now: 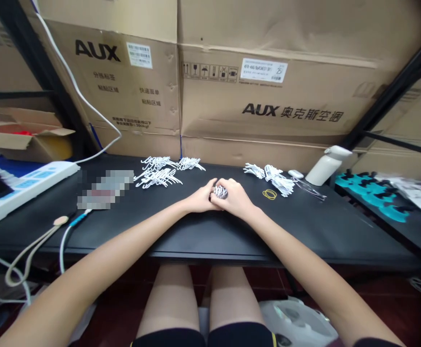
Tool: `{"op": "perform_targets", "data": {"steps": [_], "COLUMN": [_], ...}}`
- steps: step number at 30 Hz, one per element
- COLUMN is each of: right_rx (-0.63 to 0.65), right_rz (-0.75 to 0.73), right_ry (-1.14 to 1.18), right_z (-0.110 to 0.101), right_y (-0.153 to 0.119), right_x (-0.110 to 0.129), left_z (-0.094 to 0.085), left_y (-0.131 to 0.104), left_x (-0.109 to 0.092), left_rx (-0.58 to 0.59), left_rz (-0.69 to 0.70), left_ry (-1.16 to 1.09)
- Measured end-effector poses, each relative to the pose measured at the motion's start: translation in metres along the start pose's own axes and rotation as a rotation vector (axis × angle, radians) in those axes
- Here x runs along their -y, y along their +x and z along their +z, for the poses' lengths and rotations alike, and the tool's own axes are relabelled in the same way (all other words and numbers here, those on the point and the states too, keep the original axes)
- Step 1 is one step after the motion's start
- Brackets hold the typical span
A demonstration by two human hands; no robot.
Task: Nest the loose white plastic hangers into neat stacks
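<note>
My left hand (200, 198) and my right hand (236, 196) meet over the middle of the black table (196, 233). Between them is a bundle of white hooks (220, 192), with the fingers of both hands closed round it and partly hiding it. Beyond my left hand lie loose piles of white hooks (161, 179), their curved ends showing. To the right of my right hand are gathered bunches of white hooks (280, 182). A few yellow rubber bands (269, 194) lie on the table just in front of those bunches.
A white bottle (324, 166) stands at the back right beside glasses (309, 189) and a small white case (295, 174). Teal pieces (373, 195) lie farther right. A power strip (29, 188) and cables are on the left. Large cartons (268, 130) wall off the back.
</note>
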State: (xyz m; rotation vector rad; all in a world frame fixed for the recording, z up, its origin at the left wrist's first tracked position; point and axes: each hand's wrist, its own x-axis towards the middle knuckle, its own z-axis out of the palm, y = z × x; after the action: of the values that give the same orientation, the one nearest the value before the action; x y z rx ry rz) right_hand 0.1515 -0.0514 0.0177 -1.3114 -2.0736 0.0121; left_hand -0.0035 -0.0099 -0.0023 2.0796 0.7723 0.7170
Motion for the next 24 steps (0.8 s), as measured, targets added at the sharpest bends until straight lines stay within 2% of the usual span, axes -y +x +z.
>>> {"op": "perform_targets", "data": {"steps": [8, 11, 14, 16, 24], "right_rx": [-0.050, -0.085, -0.067, -0.062, -0.180], "right_rz": [-0.035, -0.036, -0.031, -0.010, 0.055], "right_ry": [0.108, 0.172, 0.228, 0.271, 0.315], "right_z": [0.002, 0.000, -0.001, -0.001, -0.002], "right_y": [-0.001, -0.002, -0.003, -0.003, -0.002], "right_x": [-0.010, -0.012, -0.013, -0.013, -0.019], "left_z": [-0.008, -0.011, -0.015, -0.017, -0.020], "left_y": [0.001, 0.001, 0.001, 0.002, 0.004], "left_x": [0.000, -0.001, -0.003, -0.003, 0.001], "left_rx": [0.038, 0.099, 0.129, 0.114, 0.034], "left_rz": [0.070, 0.076, 0.073, 0.068, 0.057], "left_ry": [0.055, 0.083, 0.063, 0.046, 0.014]}}
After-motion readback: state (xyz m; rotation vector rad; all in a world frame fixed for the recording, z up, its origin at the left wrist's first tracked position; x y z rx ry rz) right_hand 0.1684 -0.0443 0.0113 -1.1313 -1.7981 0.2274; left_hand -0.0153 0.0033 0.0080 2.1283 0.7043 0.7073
